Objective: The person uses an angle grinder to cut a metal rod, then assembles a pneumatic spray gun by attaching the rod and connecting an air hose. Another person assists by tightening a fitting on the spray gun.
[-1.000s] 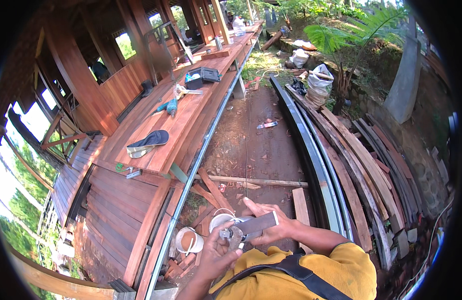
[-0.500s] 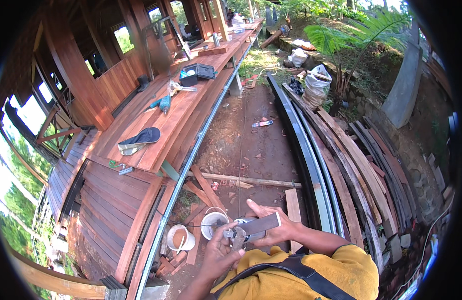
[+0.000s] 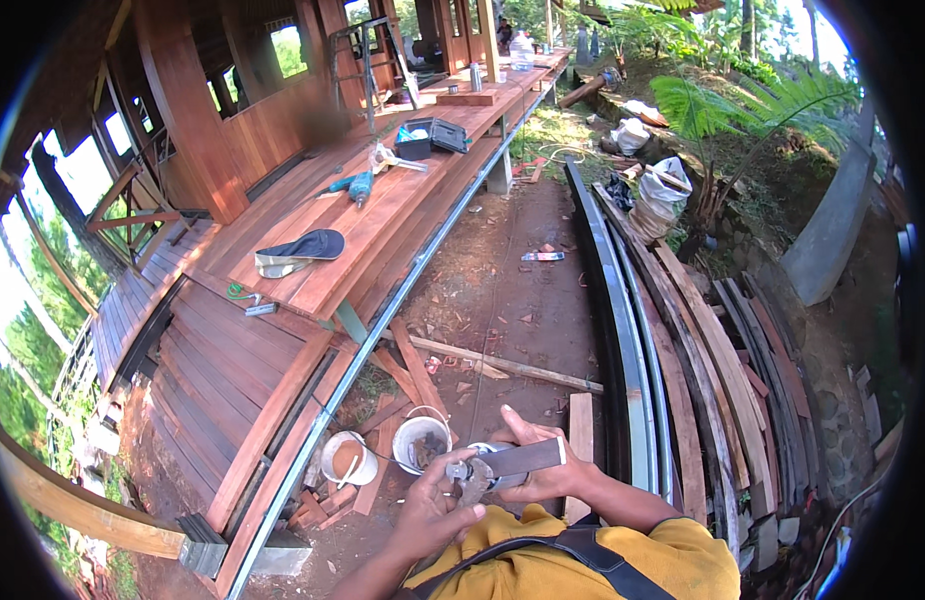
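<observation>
Close in front of my yellow top, my two hands are together. My right hand (image 3: pixel 555 470) is closed around a short, dark brown wooden block (image 3: pixel 528 458) with a pale end face. My left hand (image 3: pixel 433 505) grips a small grey metal tool (image 3: pixel 474 478) with a rounded, disc-like part, its exact kind unclear. That tool touches or overlaps the block's left end; the fingers hide part of both. Just beyond the left hand stand a white bucket (image 3: pixel 408 430) with dark contents and a second white bucket (image 3: pixel 368 468) holding brown material.
At left, a plank platform carries a cap (image 3: pixel 301 252), a teal drill (image 3: pixel 360 188) and an open black toolbox (image 3: pixel 453 134). Long metal beams (image 3: pixel 623 330) and stacked boards (image 3: pixel 723 350) lie to the right. A narrow timber (image 3: pixel 513 365) crosses the dirt path ahead, and offcuts lie by the buckets.
The head view has turned a little, shifting the platform and beams in the picture. Both hands keep nearly the same grip on the block and the grey tool.
</observation>
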`<state>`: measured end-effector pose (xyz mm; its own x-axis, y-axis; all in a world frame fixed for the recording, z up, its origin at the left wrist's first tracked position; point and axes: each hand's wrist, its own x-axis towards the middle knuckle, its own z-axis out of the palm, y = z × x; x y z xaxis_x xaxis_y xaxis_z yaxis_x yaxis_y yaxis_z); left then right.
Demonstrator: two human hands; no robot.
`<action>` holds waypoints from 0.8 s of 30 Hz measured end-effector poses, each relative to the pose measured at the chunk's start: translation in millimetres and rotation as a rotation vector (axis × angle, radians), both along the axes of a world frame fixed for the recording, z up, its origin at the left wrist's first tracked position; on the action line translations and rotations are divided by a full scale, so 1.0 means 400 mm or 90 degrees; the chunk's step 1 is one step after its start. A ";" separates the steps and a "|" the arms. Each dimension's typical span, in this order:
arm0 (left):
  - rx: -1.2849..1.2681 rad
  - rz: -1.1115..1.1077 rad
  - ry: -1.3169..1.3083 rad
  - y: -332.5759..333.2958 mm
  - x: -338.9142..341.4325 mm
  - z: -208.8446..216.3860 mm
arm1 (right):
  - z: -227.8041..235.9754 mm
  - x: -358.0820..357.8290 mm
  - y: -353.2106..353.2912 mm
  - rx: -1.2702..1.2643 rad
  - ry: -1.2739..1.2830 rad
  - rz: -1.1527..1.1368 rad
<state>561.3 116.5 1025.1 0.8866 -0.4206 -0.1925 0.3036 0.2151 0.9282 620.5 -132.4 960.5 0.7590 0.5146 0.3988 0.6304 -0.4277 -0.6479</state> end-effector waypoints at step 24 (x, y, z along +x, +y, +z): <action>-0.050 0.060 -0.017 0.001 -0.026 -0.072 | -0.064 0.005 0.031 -0.008 0.027 0.025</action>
<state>551.0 116.7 996.2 0.9273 -0.3481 -0.1379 0.2537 0.3132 0.9152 622.3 -119.9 935.0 0.7545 0.5490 0.3596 0.6186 -0.4121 -0.6690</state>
